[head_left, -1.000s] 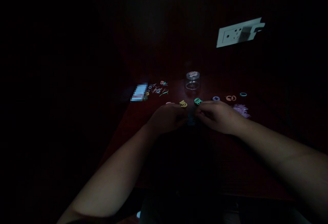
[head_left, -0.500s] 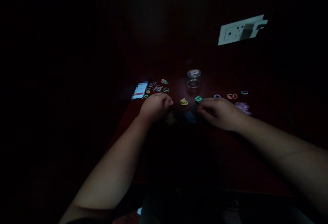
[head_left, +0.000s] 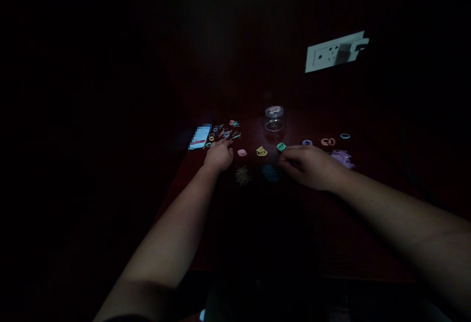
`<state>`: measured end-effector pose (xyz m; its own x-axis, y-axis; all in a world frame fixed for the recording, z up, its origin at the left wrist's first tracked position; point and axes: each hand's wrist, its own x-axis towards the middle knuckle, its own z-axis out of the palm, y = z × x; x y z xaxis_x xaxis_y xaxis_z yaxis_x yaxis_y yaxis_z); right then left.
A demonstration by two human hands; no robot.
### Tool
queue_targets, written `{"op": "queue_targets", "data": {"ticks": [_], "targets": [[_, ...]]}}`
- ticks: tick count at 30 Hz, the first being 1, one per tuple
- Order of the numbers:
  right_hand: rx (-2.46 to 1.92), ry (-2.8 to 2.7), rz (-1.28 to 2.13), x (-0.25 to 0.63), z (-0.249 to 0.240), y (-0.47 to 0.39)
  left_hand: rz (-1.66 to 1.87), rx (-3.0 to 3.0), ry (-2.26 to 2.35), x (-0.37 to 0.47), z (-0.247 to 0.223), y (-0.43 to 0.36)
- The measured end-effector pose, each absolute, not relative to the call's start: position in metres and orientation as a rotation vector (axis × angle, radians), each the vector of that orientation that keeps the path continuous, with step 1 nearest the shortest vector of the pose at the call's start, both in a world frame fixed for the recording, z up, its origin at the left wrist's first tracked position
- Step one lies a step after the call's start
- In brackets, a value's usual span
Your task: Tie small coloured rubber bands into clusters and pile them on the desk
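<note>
My left hand (head_left: 220, 155) reaches to the near edge of a mixed pile of small coloured hair ties (head_left: 223, 133), its fingers stretched out and partly apart. Just right of it lies a small pink bunch of hair ties (head_left: 242, 153), then a yellow bunch (head_left: 261, 151). My right hand (head_left: 306, 166) rests by the green hair ties (head_left: 281, 147), its fingers curled together in a pinch. Whatever they hold, if anything, is hidden. Below the row are a dull yellowish pile (head_left: 243, 175) and a blue pile (head_left: 270, 173) of thin bands.
A clear lidded jar (head_left: 274, 120) stands behind the row. At the left lies a lit phone (head_left: 200, 137). Purple bands (head_left: 341, 158), orange rings (head_left: 327, 142) and a teal ring (head_left: 345, 136) are on the right. A wall socket (head_left: 334, 53) with a plug is above; surroundings are dark.
My left hand has moved left from the pink bunch to the mixed pile, its fingers opening out. The pink bunch now shows fully. My right hand stays near the green ties.
</note>
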<state>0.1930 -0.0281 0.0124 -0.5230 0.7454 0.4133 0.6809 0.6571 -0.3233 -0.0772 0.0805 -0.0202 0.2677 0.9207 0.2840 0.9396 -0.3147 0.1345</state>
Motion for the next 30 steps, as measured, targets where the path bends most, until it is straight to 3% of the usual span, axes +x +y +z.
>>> {"op": "queue_targets", "data": {"ticks": [12, 22, 30], "targets": [[-1.092, -2.347, 0.189, 0.193, 0.01, -0.028, -0.557, -2.412, -1.844, -0.077, -0.017, 0.081], [-1.225, -2.238, 0.185, 0.191, 0.01, -0.029, -1.187, -2.45, -1.194, -0.058, 0.011, 0.042], [-1.232, -2.211, 0.266, 0.188, 0.013, -0.034, -1.169, -2.757, -0.839, -0.028, 0.017, -0.005]]}}
